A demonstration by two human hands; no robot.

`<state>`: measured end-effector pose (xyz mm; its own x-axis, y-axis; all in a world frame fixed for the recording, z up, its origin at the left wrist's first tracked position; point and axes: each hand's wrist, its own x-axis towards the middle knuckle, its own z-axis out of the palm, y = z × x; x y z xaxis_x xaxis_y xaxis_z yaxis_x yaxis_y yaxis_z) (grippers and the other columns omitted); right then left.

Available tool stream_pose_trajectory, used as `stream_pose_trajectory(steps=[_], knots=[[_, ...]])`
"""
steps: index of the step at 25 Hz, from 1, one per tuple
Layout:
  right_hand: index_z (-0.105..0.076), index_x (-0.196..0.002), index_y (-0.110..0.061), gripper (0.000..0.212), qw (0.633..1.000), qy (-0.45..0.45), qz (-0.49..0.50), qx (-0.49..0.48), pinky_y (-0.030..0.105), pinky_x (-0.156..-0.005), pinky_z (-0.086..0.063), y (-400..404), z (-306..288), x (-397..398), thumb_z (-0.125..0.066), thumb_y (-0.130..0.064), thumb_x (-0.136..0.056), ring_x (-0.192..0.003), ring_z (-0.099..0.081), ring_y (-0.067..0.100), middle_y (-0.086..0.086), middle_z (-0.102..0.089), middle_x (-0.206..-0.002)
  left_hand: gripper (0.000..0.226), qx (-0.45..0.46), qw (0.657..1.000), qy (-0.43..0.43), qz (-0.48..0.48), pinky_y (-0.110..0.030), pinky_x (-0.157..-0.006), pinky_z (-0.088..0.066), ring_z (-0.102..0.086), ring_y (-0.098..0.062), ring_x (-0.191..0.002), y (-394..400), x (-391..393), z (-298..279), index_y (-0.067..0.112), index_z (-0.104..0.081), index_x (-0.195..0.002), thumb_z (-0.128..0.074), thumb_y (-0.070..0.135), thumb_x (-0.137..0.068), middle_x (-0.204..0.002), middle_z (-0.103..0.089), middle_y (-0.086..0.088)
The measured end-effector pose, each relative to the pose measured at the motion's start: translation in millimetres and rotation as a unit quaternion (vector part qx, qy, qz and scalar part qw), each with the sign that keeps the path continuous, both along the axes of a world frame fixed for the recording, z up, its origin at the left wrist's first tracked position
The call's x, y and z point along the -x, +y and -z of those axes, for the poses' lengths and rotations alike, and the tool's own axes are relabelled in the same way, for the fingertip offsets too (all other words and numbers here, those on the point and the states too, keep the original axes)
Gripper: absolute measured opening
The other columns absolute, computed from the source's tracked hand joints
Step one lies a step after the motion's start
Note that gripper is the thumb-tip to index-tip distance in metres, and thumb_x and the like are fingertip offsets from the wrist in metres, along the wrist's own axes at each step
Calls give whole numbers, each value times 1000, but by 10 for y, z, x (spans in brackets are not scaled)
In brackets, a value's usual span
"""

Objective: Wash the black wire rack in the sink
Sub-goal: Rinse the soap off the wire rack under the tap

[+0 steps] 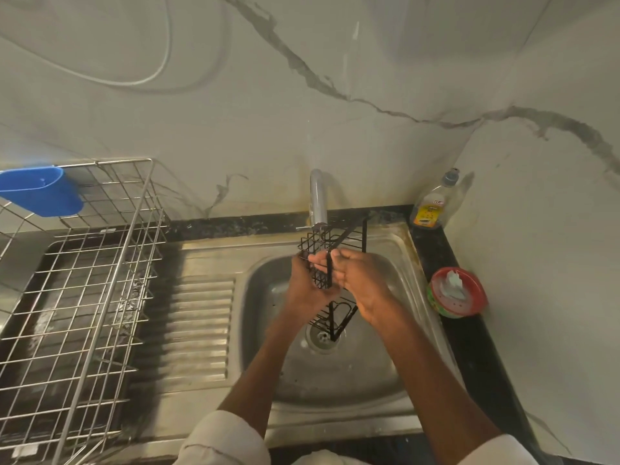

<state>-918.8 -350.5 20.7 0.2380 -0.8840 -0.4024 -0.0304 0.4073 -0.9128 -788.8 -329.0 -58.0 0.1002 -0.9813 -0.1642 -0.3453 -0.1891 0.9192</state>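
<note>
The black wire rack [347, 239] stands on end over the steel sink [339, 377], its top just under the tap spout [318, 199] and its lower end above the drain [322, 337]. My left hand [307, 285] grips the rack's left side near the middle. From the right, my right hand [360, 276] wraps its fingers around a vertical black bar. The hands hide the rack's middle. I cannot tell whether water runs from the tap.
A steel wire dish basket [100, 283] with a blue plastic cup holder [40, 191] sits left of the ribbed drainboard [201, 327]. At the back right stands a dish soap bottle [431, 204], with a red and green soap tub [458, 293] on the black counter edge.
</note>
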Motion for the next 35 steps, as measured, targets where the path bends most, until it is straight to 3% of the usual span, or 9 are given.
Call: stream_pose_trajectory(steps=[3, 6, 9, 13, 20, 24, 29, 32, 35], knots=[[-74, -115, -13, 26, 997, 40, -6, 65, 13, -83, -54, -22, -16, -17, -49, -15, -107, -101, -72, 2, -2, -78, -110, 80, 7, 999, 17, -28, -4, -81, -47, -60, 1, -105, -24, -105, -34, 15, -38, -138, -89, 4, -77, -117, -59, 11], [-71, -114, -15, 20, 966, 178, 106, 152, 17, -81, -58, -100, 119, 45, -58, -9, -100, -94, -70, -1, -7, -75, -107, 78, -15, 998, 38, -46, -14, -79, -52, -61, -8, -106, -8, -247, -60, 15, -38, -141, -82, -4, -78, -118, -60, 4], [-51, -146, -21, 57, 940, 263, 143, 162, 2, -79, -45, -201, 240, 172, -63, -2, -94, -124, -52, 3, -3, -55, -145, 77, -38, 989, 103, -101, -32, -85, -55, -64, -18, -107, 74, -408, -52, 20, -43, -140, -68, -17, -77, -121, -64, -5], [-37, -156, -30, 67, 985, 156, 18, 78, 29, -102, -40, -337, 250, 110, -62, -7, -98, -137, -42, 13, -8, -43, -155, 87, -29, 965, 230, -125, -53, -97, -56, -66, -28, -121, 128, -630, 22, 22, -55, -138, -61, -5, -55, -125, -72, -3], [-44, -149, -41, 81, 990, 112, 74, 51, 42, -78, -59, -215, 281, 308, -51, 13, -89, -103, -68, 23, -9, -62, -134, 49, -107, 963, 239, -71, -45, -109, -49, -64, -23, -122, -266, -431, -40, 16, -68, -119, -51, -14, -84, -120, -74, -5], [-52, -140, -31, 87, 982, 141, 93, 89, 27, -72, -61, -206, 216, 607, -61, 21, -71, -103, -70, 14, -7, -67, -120, 50, -96, 987, 129, -8, -47, -106, -53, -69, -23, -114, -595, -224, -57, 34, -71, -107, -56, -13, -97, -112, -77, -4], [-50, -136, -32, 91, 966, 182, 142, 113, 23, -78, -62, -106, 298, 654, -85, 2, -59, -111, -67, 14, -4, -64, -125, 23, -35, 999, 24, 28, -22, -88, -59, -72, -12, -96, -861, -111, -196, 15, -72, -100, -65, -6, -98, -102, -76, -1], [-41, -147, -25, 102, 957, 231, 141, 104, 6, -75, -45, -86, 267, 617, -94, -11, -61, -124, -51, 12, -5, -49, -137, 26, -58, 995, 76, 6, -31, -86, -64, -74, -21, -102, -893, -107, -167, -1, -70, -119, -57, -12, -100, -109, -77, -8], [-46, -141, -21, 94, 946, 283, 98, 125, 15, -80, -41, -110, 256, 630, -96, -25, -61, -120, -53, 15, -1, -51, -134, 30, -70, 991, 111, -18, -32, -87, -65, -75, -20, -103, -806, -166, -80, 1, -69, -118, -50, -17, -101, -111, -76, -8]])
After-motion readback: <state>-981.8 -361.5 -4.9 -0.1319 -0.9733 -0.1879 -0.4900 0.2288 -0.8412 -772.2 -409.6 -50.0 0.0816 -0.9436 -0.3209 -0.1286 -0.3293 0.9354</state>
